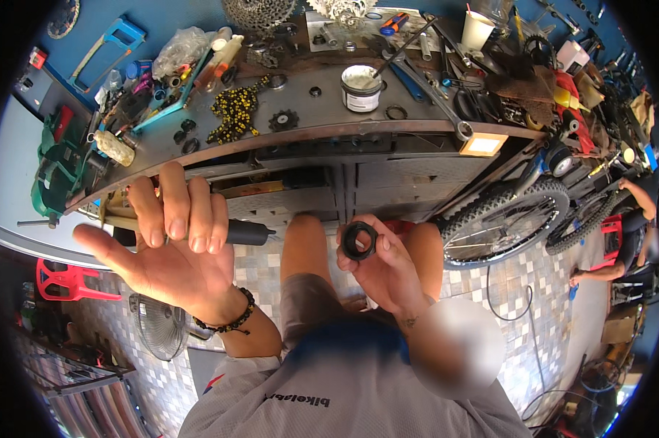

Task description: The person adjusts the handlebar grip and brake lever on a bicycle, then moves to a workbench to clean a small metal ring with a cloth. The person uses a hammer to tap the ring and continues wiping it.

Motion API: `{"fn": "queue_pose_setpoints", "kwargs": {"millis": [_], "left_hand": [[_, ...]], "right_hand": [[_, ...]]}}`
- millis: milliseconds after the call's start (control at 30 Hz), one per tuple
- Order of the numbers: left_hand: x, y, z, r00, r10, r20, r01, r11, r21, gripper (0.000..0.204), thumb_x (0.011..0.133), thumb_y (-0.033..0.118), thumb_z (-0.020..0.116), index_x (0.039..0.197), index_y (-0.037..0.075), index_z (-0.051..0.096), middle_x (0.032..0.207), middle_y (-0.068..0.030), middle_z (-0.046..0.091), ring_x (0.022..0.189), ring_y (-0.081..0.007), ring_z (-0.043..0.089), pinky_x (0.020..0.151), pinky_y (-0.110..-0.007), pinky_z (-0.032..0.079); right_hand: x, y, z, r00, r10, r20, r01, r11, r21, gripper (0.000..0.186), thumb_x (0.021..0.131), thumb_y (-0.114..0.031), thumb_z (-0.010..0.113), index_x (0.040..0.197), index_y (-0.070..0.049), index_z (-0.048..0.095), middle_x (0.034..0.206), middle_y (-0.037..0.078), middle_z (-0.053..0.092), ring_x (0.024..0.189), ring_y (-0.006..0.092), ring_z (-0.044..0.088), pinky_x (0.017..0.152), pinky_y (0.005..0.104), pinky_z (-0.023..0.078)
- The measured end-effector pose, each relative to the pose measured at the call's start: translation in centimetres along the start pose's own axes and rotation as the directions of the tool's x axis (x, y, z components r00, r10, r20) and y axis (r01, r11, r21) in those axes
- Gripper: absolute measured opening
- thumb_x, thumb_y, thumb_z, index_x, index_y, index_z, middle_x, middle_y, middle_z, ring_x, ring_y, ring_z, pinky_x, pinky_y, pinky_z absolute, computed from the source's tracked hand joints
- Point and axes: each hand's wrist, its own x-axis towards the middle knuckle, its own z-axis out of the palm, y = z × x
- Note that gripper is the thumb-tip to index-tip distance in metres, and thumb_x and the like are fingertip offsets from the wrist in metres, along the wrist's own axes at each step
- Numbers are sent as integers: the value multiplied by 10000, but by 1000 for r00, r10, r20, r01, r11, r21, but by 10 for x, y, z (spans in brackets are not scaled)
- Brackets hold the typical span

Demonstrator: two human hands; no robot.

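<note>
My left hand (165, 255) is raised below the bench edge, fingers curled over a long pale tool with a black end (247, 233), thumb sticking out to the side. My right hand (388, 277), lower and nearer the middle, grips a black threaded-looking ring (357, 241) between thumb and fingers. On the bench (161, 153) above stand an open tub of white grease (360, 89) with a stick in it, a black-and-yellow chain heap (234, 109), a small cog (284, 119), loose rings (396, 112) and a grimy pale bottle (115, 148).
Wrenches (431, 87), a white cup (477, 29) and assorted tools crowd the bench. At right are bicycle wheels (504, 219) and another person (629, 233) on a red seat. At left are a red plastic stool (77, 279) and a fan (158, 328). My knees are beneath the bench edge.
</note>
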Motion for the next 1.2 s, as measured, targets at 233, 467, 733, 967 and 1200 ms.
{"fn": "queue_pose_setpoints", "kwargs": {"millis": [233, 467, 733, 967, 1200], "left_hand": [[1, -9, -2, 981, 38, -191, -74, 979, -188, 615, 1005, 603, 482, 606, 156, 344, 595, -5, 351, 485, -141, 288, 424, -325, 279], [2, -24, 6, 988, 66, -138, -100, 962, -255, 627, 1006, 637, 445, 616, 156, 343, 569, 1, 343, 468, -147, 278, 422, -328, 280], [-5, -43, 23, 994, 72, 77, -56, 981, -187, 630, 1015, 659, 399, 646, 149, 384, 579, 3, 387, 474, -156, 302, 464, -339, 280], [-5, -55, 27, 980, -11, 200, 41, 988, -150, 617, 1027, 635, 404, 640, 156, 373, 579, -4, 389, 473, -159, 317, 524, -344, 308], [-10, -59, 30, 963, -81, 258, 105, 991, -80, 644, 1007, 676, 390, 631, 153, 377, 578, -6, 401, 464, -161, 314, 542, -355, 292]], "right_hand": [[5, 2, -2, 989, -140, -56, 141, 990, 19, 492, 1078, -197, 593, 1524, -50, 446, 1368, 202, 612, 1157, 281, 688, 987, 377, 584], [9, -2, 3, 992, -118, 45, 119, 993, -12, 572, 1048, -178, 617, 1556, -23, 406, 1406, 255, 577, 1157, 304, 694, 1000, 380, 587], [5, 5, 4, 997, -73, -4, 73, 986, 151, 602, 1085, -501, 521, 1390, 17, 488, 1148, 214, 683, 927, 250, 716, 846, 382, 601], [-3, 3, 7, 993, 48, -107, -29, 985, 171, 696, 1078, -674, 344, 1212, -48, 615, 837, 121, 672, 678, 224, 637, 624, 367, 534], [-8, 5, 4, 991, 78, -113, -55, 980, 192, 688, 1074, -681, 348, 1057, -50, 622, 749, 140, 663, 605, 270, 646, 568, 395, 542]]}}
